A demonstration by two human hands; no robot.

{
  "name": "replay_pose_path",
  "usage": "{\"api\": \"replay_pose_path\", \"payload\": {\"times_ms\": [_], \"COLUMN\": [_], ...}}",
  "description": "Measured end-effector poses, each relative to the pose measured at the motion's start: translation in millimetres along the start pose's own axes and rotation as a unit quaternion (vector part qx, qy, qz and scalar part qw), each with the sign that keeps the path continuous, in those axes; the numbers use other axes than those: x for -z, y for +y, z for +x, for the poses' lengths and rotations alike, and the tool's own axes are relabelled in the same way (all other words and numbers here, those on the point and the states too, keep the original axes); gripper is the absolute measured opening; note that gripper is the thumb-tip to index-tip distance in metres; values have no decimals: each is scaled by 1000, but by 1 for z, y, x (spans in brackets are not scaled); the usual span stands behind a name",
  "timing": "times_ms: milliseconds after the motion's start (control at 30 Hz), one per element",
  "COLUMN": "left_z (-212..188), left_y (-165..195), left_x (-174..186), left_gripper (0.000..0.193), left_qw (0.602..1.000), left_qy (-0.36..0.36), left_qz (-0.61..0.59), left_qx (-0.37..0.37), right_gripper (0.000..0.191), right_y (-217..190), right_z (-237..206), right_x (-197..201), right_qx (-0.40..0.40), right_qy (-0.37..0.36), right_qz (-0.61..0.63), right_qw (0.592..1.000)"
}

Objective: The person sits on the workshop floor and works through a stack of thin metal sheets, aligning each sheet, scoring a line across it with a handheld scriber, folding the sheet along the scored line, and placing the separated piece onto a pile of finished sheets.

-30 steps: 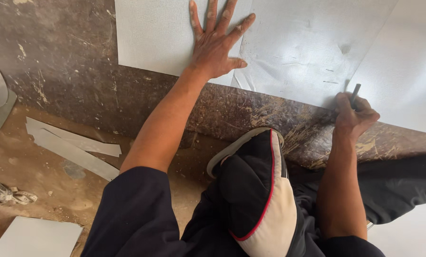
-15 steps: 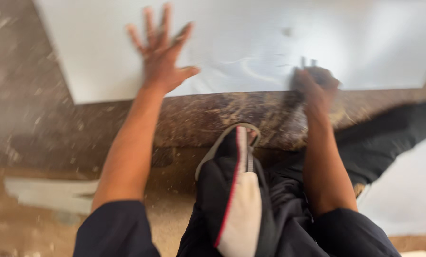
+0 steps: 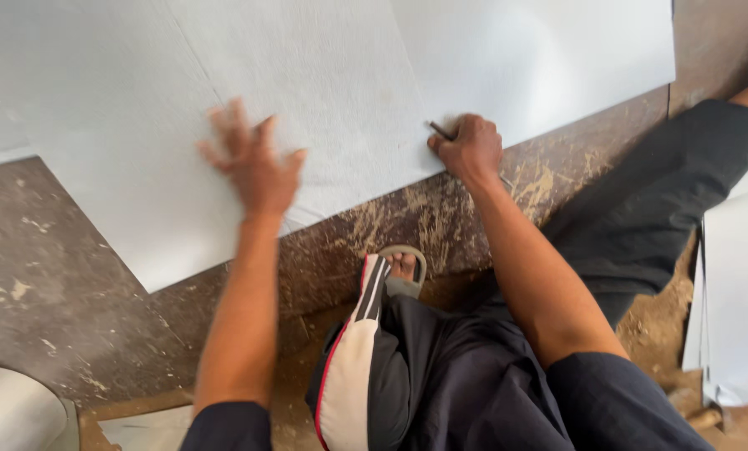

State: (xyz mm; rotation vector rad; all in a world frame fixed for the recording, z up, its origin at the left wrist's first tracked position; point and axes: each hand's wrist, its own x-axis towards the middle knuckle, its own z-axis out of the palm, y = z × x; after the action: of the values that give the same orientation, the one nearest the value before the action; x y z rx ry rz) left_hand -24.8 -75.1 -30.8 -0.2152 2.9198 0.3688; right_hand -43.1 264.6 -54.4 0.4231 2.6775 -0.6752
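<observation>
Here, in the head view, the left hand [image 3: 253, 163] lies flat with open, spread fingers on a large pale grey sheet [image 3: 324, 92]; it is a little blurred, and it holds nothing. The right hand [image 3: 470, 149] is closed into a fist around a thin dark tool [image 3: 441, 131], whose tip touches the sheet just to the left of the knuckles, near the lower edge of the sheet. The sheet lies under both hands and extends far above them, on a dark brown scratched board [image 3: 65, 284]. Below the hands, between the two forearms, a foot in a grey sandal [image 3: 403, 269] rests on the board. Far to the right of the right hand lies a stack of pale sheets [image 3: 737, 301].
</observation>
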Motion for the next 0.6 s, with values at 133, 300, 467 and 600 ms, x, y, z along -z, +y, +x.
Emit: {"api": "replay_pose_path", "payload": {"times_ms": [133, 300, 467, 600], "left_z": [64, 104, 110, 113], "left_y": [113, 178, 185, 191], "left_x": [-19, -9, 5, 13], "left_gripper": [92, 136, 141, 139], "left_qw": [988, 975, 983, 976], "left_qy": [24, -186, -144, -179], "left_qz": [-24, 116, 105, 107], "left_qx": [-152, -41, -54, -63], "right_gripper": [31, 32, 51, 65], "right_y": [3, 9, 12, -2], "right_z": [7, 16, 28, 24], "right_x": [-7, -12, 19, 53], "right_qx": [-34, -50, 11, 169], "right_qy": [-55, -62, -131, 38], "right_qz": [16, 57, 249, 353], "right_qw": [998, 995, 959, 919]}}
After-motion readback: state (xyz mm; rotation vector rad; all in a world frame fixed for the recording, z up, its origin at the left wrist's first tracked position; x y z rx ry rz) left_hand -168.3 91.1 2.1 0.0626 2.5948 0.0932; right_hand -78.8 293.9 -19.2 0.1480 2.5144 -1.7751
